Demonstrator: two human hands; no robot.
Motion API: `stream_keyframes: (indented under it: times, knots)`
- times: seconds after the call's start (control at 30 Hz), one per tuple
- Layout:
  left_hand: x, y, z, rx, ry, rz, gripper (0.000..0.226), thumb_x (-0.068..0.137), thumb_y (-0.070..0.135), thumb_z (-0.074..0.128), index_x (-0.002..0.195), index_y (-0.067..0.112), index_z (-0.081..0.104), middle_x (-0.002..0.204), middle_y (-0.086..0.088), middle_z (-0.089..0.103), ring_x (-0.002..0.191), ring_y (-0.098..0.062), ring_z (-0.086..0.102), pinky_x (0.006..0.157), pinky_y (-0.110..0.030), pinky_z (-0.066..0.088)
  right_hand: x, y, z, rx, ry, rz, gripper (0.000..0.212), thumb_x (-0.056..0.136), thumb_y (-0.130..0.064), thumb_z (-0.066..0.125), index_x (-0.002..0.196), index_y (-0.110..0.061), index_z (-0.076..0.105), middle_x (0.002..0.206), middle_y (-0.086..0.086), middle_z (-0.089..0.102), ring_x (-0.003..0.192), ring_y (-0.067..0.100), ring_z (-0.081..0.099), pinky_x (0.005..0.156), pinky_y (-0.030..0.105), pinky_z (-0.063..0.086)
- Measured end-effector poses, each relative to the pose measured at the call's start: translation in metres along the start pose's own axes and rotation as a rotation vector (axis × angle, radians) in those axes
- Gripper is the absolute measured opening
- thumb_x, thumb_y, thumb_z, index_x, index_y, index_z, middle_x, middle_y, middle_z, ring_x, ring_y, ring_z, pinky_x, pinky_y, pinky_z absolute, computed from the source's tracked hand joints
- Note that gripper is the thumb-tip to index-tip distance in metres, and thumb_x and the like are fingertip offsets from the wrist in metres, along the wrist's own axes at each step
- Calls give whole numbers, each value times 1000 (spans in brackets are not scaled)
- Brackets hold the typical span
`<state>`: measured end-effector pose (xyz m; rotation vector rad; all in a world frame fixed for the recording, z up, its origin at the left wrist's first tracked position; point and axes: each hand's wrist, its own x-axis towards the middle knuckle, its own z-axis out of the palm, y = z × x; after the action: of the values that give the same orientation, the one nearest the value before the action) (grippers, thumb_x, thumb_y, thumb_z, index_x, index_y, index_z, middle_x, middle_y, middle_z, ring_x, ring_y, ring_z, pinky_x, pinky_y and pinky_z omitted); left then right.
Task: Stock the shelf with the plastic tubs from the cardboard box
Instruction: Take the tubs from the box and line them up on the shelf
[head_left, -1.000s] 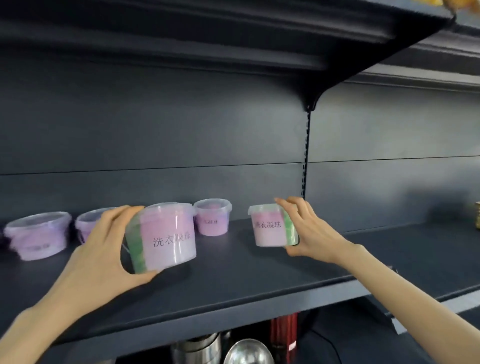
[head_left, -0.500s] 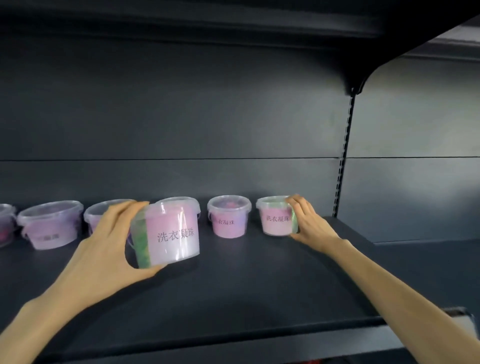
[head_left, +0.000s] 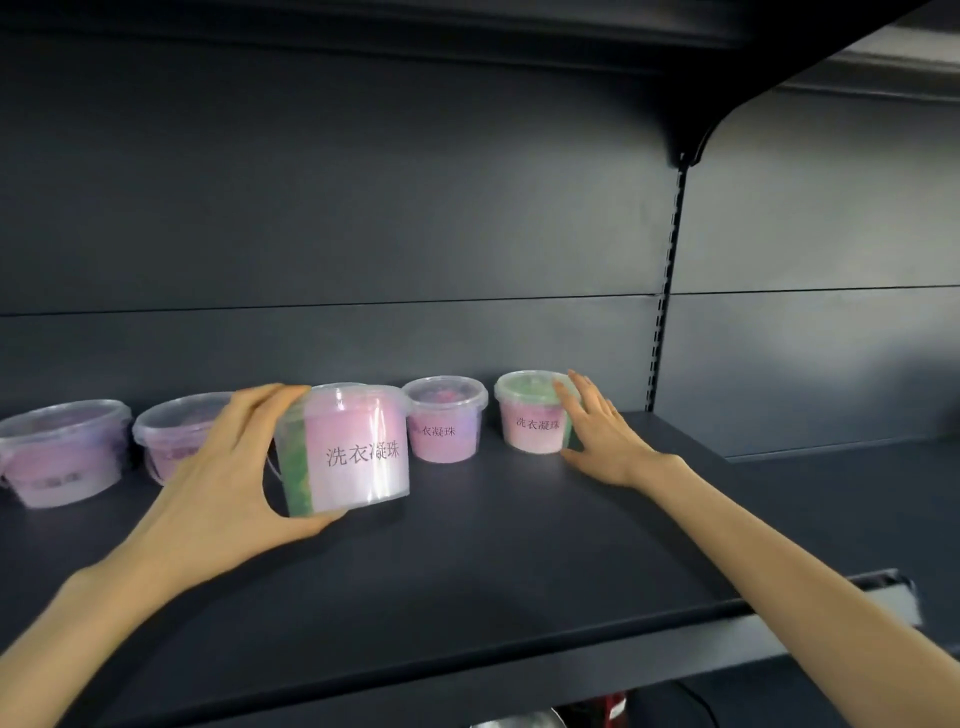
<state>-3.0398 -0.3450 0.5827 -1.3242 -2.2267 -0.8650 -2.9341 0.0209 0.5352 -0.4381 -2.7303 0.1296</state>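
Head view:
1. Near tub: pink and green, lidded, label facing you. Your left hand grips it, thumb at the front of its base and fingers round the back. It is slightly tilted, in front of the row. You cannot tell whether its base touches the shelf.
2. Right tub: upright on the shelf at the row's right end, near the back panel. Your right hand lies against its right side with fingers straight and thumb low by the base, gripping nothing.
3. Middle tub: upright, just left of the right tub, not touching it.
4. Second tub: upright, partly hidden by your left hand.
5. Far-left tub: upright at the row's left end.
6. Slotted upright: on the back panel, right of the right tub.
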Motion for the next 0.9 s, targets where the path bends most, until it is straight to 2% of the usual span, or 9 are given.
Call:
stream_keyframes:
  times: [0.07, 0.13, 0.23, 0.3, 0.5, 0.57, 0.63, 0.73, 0.9]
  knots:
    - [1, 0, 0, 2, -20, 16, 86, 44, 72, 60, 117, 71, 15, 122, 47, 20, 102, 22, 31, 76, -24, 38, -6, -20, -12, 134, 16, -60, 88, 86, -29, 64, 148, -19, 2, 155, 1, 0, 143, 21, 7, 115, 38, 18]
    - [2, 2, 0, 8, -33, 47, 87, 44, 72, 61, 118, 71, 14, 123, 46, 21, 104, 28, 28, 70, -17, 37, -16, -46, -26, 312, -5, -132, 95, 80, -41, 69, 148, -27, 4, 150, -14, 5, 138, 5, 12, 111, 29, 24]
    - [4, 7, 2, 9, -66, 87, 90, 46, 72, 60, 119, 73, 8, 122, 46, 18, 104, 22, 31, 67, -10, 34, -37, -83, -42, 433, -44, -238, 107, 71, -49, 74, 146, -39, -3, 140, -34, 6, 123, -26, 4, 98, -1, 16]
    - [5, 8, 5, 17, -89, 116, 92, 47, 72, 60, 120, 72, 5, 123, 45, 17, 104, 20, 31, 65, -8, 33, -49, -102, -49, 441, -66, -304, 109, 69, -49, 76, 144, -43, -4, 138, -38, 4, 120, -31, 0, 89, -10, 13]
    - [7, 14, 15, -7, -115, 197, 93, 50, 61, 70, 127, 50, 18, 124, 48, 13, 110, 26, 25, 57, -4, 36, -59, -129, -40, 473, 10, -404, 96, 71, -41, 78, 142, -31, 15, 127, -41, 19, 120, -13, 27, 96, 2, 27]
    - [9, 14, 17, -21, -134, 204, 88, 49, 64, 65, 122, 60, 16, 124, 48, 13, 109, 24, 28, 56, -6, 38, -59, -128, -37, 467, 56, -416, 94, 69, -41, 80, 141, -28, 20, 122, -43, 21, 117, -12, 30, 95, 4, 29]
    - [11, 13, 20, -43, -150, 201, 87, 49, 64, 64, 119, 66, 13, 125, 47, 13, 107, 18, 34, 61, -10, 41, -60, -126, -36, 466, 84, -431, 93, 68, -41, 81, 139, -28, 22, 123, -41, 22, 118, -10, 31, 95, 5, 30]
    - [17, 10, 28, -66, -154, 213, 92, 51, 63, 68, 127, 54, 17, 127, 44, 15, 108, 11, 36, 69, -15, 45, -60, -121, -38, 469, 123, -442, 90, 65, -40, 82, 135, -33, 25, 124, -35, 27, 119, -4, 34, 94, 9, 33]
    - [32, 13, 46, -65, -169, 255, 97, 60, 52, 80, 128, 50, 11, 122, 53, 7, 109, 30, 19, 80, 3, 30, -59, -106, -46, 378, 164, -385, 93, 61, -48, 81, 134, -33, 26, 124, -27, 32, 120, -5, 33, 92, 13, 36]
